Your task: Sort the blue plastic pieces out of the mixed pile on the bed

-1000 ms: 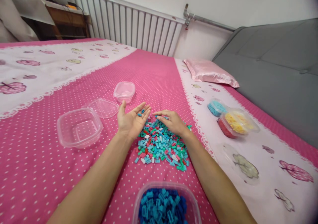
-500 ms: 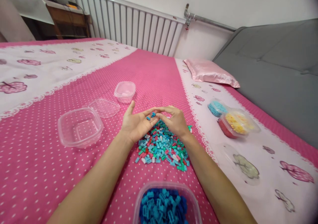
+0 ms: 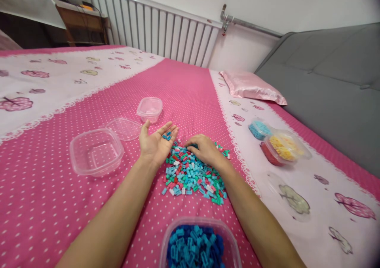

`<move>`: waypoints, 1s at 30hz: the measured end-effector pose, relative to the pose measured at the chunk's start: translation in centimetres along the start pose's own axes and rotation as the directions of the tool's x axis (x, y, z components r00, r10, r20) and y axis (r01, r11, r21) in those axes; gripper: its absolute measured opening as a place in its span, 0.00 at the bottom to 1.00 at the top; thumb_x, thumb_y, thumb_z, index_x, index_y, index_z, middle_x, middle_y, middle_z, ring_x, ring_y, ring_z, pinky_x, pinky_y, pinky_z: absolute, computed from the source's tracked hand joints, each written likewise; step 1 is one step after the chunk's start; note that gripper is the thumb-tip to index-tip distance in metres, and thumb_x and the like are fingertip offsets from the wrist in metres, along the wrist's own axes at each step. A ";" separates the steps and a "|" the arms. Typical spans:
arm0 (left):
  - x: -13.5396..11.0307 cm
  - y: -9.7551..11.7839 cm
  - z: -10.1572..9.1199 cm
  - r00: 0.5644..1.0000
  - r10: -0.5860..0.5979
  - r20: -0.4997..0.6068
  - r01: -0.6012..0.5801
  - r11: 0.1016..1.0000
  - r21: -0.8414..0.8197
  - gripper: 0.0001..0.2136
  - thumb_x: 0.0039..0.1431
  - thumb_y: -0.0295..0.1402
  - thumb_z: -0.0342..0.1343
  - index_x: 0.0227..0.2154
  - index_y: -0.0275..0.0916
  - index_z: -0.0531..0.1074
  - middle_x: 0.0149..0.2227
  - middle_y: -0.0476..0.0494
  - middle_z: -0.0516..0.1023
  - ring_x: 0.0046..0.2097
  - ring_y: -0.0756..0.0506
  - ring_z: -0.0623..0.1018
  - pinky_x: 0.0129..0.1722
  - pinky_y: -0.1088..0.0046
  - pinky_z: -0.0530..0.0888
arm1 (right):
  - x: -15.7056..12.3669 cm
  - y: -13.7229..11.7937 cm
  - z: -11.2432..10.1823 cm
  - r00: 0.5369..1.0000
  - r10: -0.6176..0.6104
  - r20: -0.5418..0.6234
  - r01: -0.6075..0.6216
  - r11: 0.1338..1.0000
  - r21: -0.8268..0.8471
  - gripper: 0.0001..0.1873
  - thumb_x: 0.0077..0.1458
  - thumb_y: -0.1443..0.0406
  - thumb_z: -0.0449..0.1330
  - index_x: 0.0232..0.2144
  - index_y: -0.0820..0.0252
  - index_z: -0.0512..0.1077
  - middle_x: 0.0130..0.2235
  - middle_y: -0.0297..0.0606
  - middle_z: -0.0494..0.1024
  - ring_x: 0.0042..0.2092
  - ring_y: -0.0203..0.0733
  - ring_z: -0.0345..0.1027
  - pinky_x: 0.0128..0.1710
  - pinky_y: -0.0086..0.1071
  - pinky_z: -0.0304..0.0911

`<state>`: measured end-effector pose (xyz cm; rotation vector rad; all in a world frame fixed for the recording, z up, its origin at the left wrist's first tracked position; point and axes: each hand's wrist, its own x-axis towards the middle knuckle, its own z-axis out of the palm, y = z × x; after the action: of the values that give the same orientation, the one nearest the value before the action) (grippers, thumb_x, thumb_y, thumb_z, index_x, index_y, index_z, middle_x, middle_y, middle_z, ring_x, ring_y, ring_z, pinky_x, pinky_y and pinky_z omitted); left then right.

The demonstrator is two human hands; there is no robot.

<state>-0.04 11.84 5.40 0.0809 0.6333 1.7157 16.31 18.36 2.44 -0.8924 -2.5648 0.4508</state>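
A heap of small plastic pieces (image 3: 192, 175), mostly light blue with teal, red and white, lies on the pink dotted bedspread (image 3: 44, 204). My left hand (image 3: 156, 143) rests palm up at the heap's far left edge, fingers spread, with a few dark blue pieces (image 3: 167, 135) lying on its fingers. My right hand (image 3: 203, 149) is palm down on the far side of the heap, fingers curled into the pieces; what its fingertips hold is hidden. A clear tub of dark blue pieces (image 3: 194, 244) stands at the near edge between my forearms.
An empty clear tub (image 3: 95, 152), a loose lid (image 3: 124, 128) and a smaller empty tub (image 3: 149, 109) lie left of the heap. Lidded tubs of light blue (image 3: 259, 128), yellow (image 3: 283, 146) and red pieces stand to the right. A pink pillow (image 3: 252, 86) and grey headboard lie beyond.
My hands met above the heap half a second ago, fingertips together at the left palm. Now they are apart: the left lies open, the right has dropped back onto the heap.
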 end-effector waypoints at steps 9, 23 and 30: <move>0.0 0.0 0.1 0.999 0.003 -0.038 -0.003 1.000 -0.017 0.29 0.58 0.47 0.43 0.46 0.22 0.68 0.36 0.29 0.73 0.44 0.39 0.75 0.38 0.70 0.77 | -0.7 1.0 -2.1 0.939 0.336 -0.070 -0.344 0.924 -0.168 0.05 0.53 0.69 0.60 0.30 0.58 0.76 0.36 0.38 0.79 0.42 0.44 0.71 0.44 0.34 0.60; -0.1 -0.1 0.1 0.999 -0.005 -0.041 0.004 1.000 -0.030 0.27 0.58 0.47 0.44 0.44 0.24 0.69 0.35 0.32 0.73 0.42 0.40 0.76 0.39 0.69 0.77 | 0.0 0.7 -0.5 0.996 0.083 -0.024 -0.086 0.967 -0.239 0.06 0.58 0.69 0.57 0.35 0.60 0.76 0.37 0.40 0.77 0.43 0.43 0.66 0.47 0.34 0.57; -0.1 0.0 0.1 1.000 -0.005 -0.023 0.005 1.000 -0.020 0.28 0.58 0.47 0.43 0.45 0.23 0.68 0.35 0.32 0.73 0.41 0.41 0.76 0.38 0.70 0.77 | -0.2 0.5 -0.6 0.966 0.223 -0.133 -0.253 0.924 -0.288 0.07 0.58 0.65 0.59 0.32 0.62 0.74 0.36 0.42 0.75 0.42 0.44 0.66 0.44 0.33 0.58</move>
<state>0.06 11.75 5.54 0.0453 0.6328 1.7197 16.96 18.70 2.71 -1.3106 -2.4834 0.0722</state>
